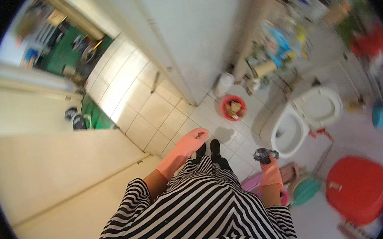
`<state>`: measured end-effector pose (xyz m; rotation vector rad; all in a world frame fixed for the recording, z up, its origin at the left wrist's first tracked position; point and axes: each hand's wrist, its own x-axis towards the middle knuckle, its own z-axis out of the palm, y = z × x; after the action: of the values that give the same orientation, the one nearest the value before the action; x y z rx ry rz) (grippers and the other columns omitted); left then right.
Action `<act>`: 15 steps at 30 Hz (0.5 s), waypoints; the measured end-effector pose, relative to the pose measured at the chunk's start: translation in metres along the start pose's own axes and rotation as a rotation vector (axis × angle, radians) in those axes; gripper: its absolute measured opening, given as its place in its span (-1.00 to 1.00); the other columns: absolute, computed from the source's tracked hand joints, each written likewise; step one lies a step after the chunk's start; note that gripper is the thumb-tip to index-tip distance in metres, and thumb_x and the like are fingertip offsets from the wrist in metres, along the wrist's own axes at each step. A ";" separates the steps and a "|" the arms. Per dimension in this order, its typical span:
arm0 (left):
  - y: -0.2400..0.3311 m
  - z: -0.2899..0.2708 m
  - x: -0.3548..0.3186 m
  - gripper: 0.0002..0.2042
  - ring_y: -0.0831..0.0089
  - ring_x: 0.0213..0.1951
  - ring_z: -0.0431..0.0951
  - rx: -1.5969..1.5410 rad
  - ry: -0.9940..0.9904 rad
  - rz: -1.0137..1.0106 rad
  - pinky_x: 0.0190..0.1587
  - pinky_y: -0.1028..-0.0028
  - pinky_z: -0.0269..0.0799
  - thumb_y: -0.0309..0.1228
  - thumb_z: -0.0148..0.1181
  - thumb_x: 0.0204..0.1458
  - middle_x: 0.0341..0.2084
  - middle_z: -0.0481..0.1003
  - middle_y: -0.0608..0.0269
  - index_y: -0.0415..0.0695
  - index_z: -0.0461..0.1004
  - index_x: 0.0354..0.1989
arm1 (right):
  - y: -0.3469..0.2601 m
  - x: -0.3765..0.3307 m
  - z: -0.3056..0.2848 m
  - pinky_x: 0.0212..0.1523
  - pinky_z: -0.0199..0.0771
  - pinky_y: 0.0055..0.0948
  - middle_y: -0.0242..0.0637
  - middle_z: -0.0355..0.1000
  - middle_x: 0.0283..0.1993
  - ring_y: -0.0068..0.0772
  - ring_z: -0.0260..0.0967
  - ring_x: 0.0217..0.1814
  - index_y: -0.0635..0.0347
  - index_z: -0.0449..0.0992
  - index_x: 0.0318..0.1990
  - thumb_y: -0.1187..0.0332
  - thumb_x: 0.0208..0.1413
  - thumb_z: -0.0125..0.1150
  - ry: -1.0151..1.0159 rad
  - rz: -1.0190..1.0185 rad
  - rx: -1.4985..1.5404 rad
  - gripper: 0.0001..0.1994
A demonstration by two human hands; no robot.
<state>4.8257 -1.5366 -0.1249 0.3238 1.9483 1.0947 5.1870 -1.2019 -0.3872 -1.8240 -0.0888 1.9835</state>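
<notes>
Both my hands wear pink rubber gloves. My left hand (192,142) hangs free in front of me with its fingers stretched out, holding nothing, above the white floor tiles. My right hand (269,165) is closed around a dark grey scrubbing pad (264,154), held up beside the white toilet (292,126). The toilet's lid is raised and its bowl is open, just right of the pad. My striped black-and-white clothing fills the lower middle, and my dark shoes (209,150) show below on the tiles.
A small red bin (233,107) with rubbish stands on the tiles near a white door (184,33). A large red lid or tub (358,188) and pink and teal basins (305,190) sit at the lower right. Cluttered shelves (284,38) line the far wall.
</notes>
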 end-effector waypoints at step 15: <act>-0.076 -0.176 -0.039 -0.65 0.46 0.04 0.54 -0.583 0.648 -0.148 0.05 0.49 0.44 -0.32 0.09 0.28 0.01 0.59 0.12 -0.25 0.46 0.15 | 0.333 -0.098 0.417 -0.11 0.66 0.00 -0.22 0.58 -0.08 -0.10 0.57 -0.06 0.05 0.51 0.00 0.29 0.31 0.08 -0.387 0.415 -1.241 -0.80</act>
<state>4.7248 -1.7040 -0.1198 -0.5469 2.0155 1.7413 4.6977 -1.4340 -0.3553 -2.1276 -1.4397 2.8773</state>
